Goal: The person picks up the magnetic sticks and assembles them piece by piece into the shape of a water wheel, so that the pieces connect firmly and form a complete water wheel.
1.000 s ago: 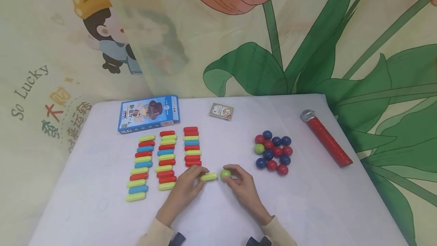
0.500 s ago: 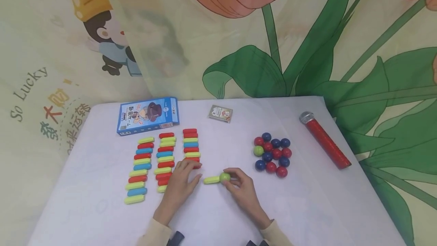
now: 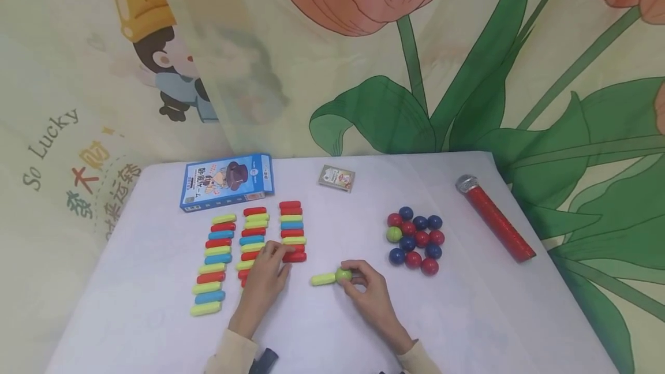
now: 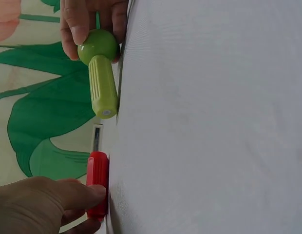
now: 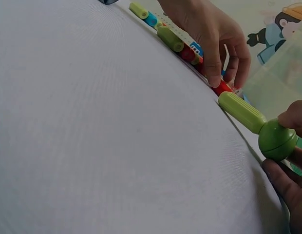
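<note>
The right hand (image 3: 373, 293) is pinching the green ball (image 3: 343, 275), yellow-green stick (image 3: 323, 279) pointing toward the left hand (image 3: 264, 276), whose grip I can't tell.

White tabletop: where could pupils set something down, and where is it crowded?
Bare patches: between the balls and the red tube; between the card pack and the right hand; right of the right hand, nearer than the red tube. Crowded: the three stick columns about the left hand.

Likely a play corner; tulip-print drape (image 3: 384, 114); toy balls (image 3: 407, 243).
</note>
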The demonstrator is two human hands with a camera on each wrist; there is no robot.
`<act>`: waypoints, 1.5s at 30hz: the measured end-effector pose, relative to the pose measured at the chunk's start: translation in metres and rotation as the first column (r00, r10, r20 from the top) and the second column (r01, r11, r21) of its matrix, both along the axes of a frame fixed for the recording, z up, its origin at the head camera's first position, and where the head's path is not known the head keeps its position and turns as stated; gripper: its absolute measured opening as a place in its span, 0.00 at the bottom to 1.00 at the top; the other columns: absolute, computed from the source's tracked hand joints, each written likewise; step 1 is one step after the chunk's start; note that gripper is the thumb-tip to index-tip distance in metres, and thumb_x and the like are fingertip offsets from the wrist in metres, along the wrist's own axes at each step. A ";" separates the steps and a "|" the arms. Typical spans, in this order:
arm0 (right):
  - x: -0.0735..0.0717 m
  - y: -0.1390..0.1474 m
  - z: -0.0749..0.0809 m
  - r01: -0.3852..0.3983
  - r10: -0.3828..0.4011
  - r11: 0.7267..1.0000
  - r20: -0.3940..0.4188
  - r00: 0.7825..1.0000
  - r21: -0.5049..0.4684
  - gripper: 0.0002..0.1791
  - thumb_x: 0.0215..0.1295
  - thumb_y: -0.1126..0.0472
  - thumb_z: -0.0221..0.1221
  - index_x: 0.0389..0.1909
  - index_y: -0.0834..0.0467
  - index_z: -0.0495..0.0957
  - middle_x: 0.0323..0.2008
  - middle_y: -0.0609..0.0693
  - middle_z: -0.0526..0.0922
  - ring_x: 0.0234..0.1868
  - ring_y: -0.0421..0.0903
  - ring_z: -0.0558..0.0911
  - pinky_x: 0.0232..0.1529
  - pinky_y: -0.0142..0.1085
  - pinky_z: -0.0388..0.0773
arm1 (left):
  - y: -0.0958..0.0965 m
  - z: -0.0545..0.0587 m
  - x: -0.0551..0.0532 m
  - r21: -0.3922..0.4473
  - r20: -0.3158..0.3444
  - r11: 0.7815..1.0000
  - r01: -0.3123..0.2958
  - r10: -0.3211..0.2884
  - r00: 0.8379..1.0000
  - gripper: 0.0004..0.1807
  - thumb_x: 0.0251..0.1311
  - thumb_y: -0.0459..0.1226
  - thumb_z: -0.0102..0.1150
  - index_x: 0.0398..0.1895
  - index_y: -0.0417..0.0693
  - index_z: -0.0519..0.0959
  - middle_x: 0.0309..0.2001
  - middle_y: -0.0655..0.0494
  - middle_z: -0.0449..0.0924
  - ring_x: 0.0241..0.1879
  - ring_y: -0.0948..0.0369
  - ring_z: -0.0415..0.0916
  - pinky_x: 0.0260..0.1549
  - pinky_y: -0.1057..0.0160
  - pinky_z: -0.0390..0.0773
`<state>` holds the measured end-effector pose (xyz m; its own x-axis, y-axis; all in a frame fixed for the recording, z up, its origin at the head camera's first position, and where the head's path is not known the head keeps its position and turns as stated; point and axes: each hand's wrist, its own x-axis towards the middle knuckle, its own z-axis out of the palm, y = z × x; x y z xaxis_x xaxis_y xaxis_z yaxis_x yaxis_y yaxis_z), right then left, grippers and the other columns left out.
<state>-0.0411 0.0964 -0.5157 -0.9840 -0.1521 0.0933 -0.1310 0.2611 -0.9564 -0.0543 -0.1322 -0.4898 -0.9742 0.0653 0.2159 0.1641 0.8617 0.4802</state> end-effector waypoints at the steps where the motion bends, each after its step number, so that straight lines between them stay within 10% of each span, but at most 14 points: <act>1: 0.001 0.000 0.001 -0.003 0.003 1.000 0.008 1.000 0.011 0.18 0.55 0.70 0.64 0.48 0.58 0.77 0.48 0.49 0.81 0.46 0.42 0.81 0.45 0.30 0.80 | 0.000 0.000 0.000 -0.008 0.014 1.000 0.000 0.000 1.000 0.25 0.46 0.32 0.74 0.50 0.49 0.78 0.43 0.52 0.73 0.46 0.57 0.73 0.42 0.58 0.83; 11: 0.002 0.001 0.000 -0.018 0.018 0.999 0.000 1.000 0.047 0.18 0.57 0.67 0.64 0.49 0.55 0.77 0.48 0.47 0.81 0.48 0.43 0.81 0.45 0.30 0.80 | 0.003 -0.005 0.002 0.007 0.080 1.000 0.004 -0.004 0.997 0.24 0.47 0.33 0.74 0.50 0.50 0.79 0.40 0.56 0.73 0.41 0.61 0.72 0.38 0.62 0.83; 19: -0.008 0.006 0.001 -0.039 0.050 0.996 0.123 0.991 -0.086 0.20 0.61 0.70 0.60 0.54 0.55 0.74 0.55 0.53 0.78 0.52 0.49 0.81 0.45 0.30 0.81 | 0.009 0.000 0.003 0.276 0.066 0.959 0.062 -0.083 0.994 0.23 0.48 0.31 0.72 0.49 0.52 0.80 0.43 0.63 0.78 0.43 0.65 0.76 0.42 0.63 0.82; 30: -0.013 0.004 0.037 -0.079 0.110 0.981 0.170 0.979 -0.179 0.24 0.60 0.74 0.59 0.58 0.71 0.67 0.50 0.64 0.78 0.52 0.57 0.79 0.51 0.28 0.77 | 0.027 0.003 0.008 0.323 0.075 0.929 0.178 -0.213 0.974 0.19 0.51 0.31 0.70 0.46 0.53 0.79 0.41 0.64 0.76 0.42 0.67 0.77 0.45 0.65 0.80; 37: -0.017 0.004 0.014 0.008 0.042 0.973 0.207 0.977 -0.231 0.25 0.60 0.72 0.61 0.59 0.66 0.69 0.51 0.61 0.78 0.50 0.48 0.81 0.50 0.27 0.77 | 0.028 0.003 0.009 0.359 0.093 0.917 0.173 -0.219 0.971 0.19 0.52 0.32 0.70 0.47 0.54 0.79 0.42 0.63 0.77 0.43 0.67 0.78 0.46 0.65 0.80; 45: -0.019 0.006 0.003 0.064 -0.005 0.964 0.220 0.976 -0.259 0.23 0.57 0.71 0.64 0.54 0.63 0.72 0.49 0.59 0.79 0.46 0.44 0.83 0.46 0.29 0.80 | 0.008 0.004 -0.002 0.243 0.005 0.970 0.002 -0.003 1.000 0.23 0.49 0.34 0.72 0.50 0.54 0.78 0.48 0.59 0.75 0.51 0.62 0.73 0.45 0.59 0.81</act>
